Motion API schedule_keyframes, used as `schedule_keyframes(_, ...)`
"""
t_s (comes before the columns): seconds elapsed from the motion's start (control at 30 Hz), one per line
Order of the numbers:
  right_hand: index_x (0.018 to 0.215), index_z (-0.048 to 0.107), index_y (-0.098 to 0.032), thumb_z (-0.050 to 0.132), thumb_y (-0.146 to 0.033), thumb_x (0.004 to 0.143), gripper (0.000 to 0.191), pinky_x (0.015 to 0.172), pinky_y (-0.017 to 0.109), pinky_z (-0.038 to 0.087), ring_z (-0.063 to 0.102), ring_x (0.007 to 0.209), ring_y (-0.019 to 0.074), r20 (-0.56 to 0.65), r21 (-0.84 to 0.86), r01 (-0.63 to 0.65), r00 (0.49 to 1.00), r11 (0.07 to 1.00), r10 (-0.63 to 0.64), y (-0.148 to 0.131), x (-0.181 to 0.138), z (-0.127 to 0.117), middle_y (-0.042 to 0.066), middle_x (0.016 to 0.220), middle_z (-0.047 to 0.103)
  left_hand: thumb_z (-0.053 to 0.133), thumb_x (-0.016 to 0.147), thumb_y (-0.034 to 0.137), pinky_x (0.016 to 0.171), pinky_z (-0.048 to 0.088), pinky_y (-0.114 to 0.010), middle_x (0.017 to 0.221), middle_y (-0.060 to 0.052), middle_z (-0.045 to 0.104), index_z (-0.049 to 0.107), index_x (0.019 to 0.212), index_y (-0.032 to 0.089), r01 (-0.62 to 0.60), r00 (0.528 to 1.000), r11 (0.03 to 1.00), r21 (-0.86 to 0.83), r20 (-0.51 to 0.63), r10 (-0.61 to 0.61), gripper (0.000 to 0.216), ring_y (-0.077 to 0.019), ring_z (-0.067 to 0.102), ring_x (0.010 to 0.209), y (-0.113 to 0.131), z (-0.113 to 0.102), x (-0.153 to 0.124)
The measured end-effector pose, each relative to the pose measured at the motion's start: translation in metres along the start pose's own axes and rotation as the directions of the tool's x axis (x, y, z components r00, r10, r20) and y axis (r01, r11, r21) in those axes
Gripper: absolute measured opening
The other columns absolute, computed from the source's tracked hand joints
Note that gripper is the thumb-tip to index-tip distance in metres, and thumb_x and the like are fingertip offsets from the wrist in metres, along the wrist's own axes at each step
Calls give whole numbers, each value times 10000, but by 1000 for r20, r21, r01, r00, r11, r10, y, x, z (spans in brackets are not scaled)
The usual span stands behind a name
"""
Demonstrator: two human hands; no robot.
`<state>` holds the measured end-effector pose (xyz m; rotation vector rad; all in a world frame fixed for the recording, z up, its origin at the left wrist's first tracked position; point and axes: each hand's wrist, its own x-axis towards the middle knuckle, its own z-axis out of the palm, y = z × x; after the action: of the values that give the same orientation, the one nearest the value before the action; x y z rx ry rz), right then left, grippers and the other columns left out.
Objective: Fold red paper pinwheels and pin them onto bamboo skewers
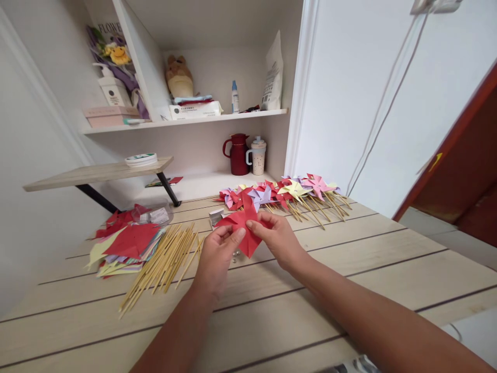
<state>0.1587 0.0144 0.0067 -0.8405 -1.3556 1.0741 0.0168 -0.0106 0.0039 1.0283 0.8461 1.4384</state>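
Both my hands hold a red paper pinwheel [244,221] just above the wooden table [349,269]. My left hand [217,256] pinches its lower left flap with thumb and fingers closed. My right hand [276,235] grips its right side, thumb pressed near the centre. A bundle of thin wooden sticks [165,261] lies to the left of my left hand. Small silvery pins [236,254] lie on the table under the paper.
A stack of cut coloured paper sheets [126,246] lies at the left, with a clear plastic box [153,213] behind. Several finished pinwheels on sticks [289,194] lie at the back. A red jug [237,154] and a cup [257,155] stand in the alcove under shelves.
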Motion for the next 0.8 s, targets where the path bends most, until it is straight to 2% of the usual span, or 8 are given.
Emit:
schedule_keyframes(0.13, 622, 519, -195, 673, -377, 803, 299, 605, 273, 319, 403, 613, 127, 8, -130, 40, 999, 991, -39, 2, -1, 0, -48, 608, 452, 837, 716, 351, 844, 548, -314, 899, -84, 789, 779, 941, 150, -9, 999, 999, 53, -38, 11, 307, -203, 725, 869, -2, -2, 3)
schedule_keyframes(0.23, 627, 512, -196, 651, -386, 821, 305, 615, 278, 319, 398, 627, 133, 27, -204, 78, 997, 976, -74, 3, -2, 1, -43, 620, 440, 849, 682, 356, 811, 556, -313, 831, -78, 789, 792, 859, 146, -25, 992, 996, 84, -118, 35, 281, -201, 725, 814, -1, -2, 4)
schedule_keyframes(0.33, 635, 517, -196, 630, -390, 839, 303, 622, 280, 325, 406, 639, 138, 38, -234, 119, 993, 965, -113, 2, -3, 2, -36, 633, 452, 855, 653, 342, 772, 561, -316, 813, -74, 790, 793, 799, 149, -53, 979, 988, 143, -187, 80, 249, -198, 719, 766, 1, 0, 2)
schedule_keyframes(0.47, 608, 489, -201, 625, -359, 843, 314, 612, 279, 309, 395, 635, 137, 8, -312, 192, 980, 930, -200, -1, -5, 3, -39, 619, 440, 846, 663, 328, 757, 559, -314, 818, -66, 787, 795, 804, 161, -119, 962, 968, 220, -214, 167, 224, -202, 715, 767, 3, 4, -2)
schedule_keyframes(0.53, 606, 482, -203, 630, -345, 842, 313, 611, 278, 312, 397, 632, 135, -7, -295, 197, 978, 935, -208, -3, -5, 3, -41, 615, 439, 834, 691, 354, 756, 556, -306, 821, -66, 783, 794, 819, 165, -134, 967, 971, 200, -189, 172, 232, -196, 713, 768, 4, 5, -3)
schedule_keyframes(0.67, 666, 567, -193, 642, -349, 846, 250, 633, 280, 361, 454, 650, 141, -25, -137, 131, 990, 982, -136, -1, -3, 0, -29, 657, 513, 816, 735, 385, 784, 547, -283, 880, -60, 777, 779, 908, 180, -131, 987, 986, 101, -84, 140, 271, -176, 708, 810, 2, 5, -4)
schedule_keyframes(0.8, 742, 644, -181, 660, -356, 845, 204, 629, 287, 387, 490, 651, 146, -55, -43, 90, 994, 995, -92, 1, -1, -3, -10, 699, 578, 819, 736, 376, 803, 540, -279, 894, -49, 774, 767, 888, 179, -120, 989, 993, 22, -85, 121, 254, -159, 696, 817, -1, 2, -1)
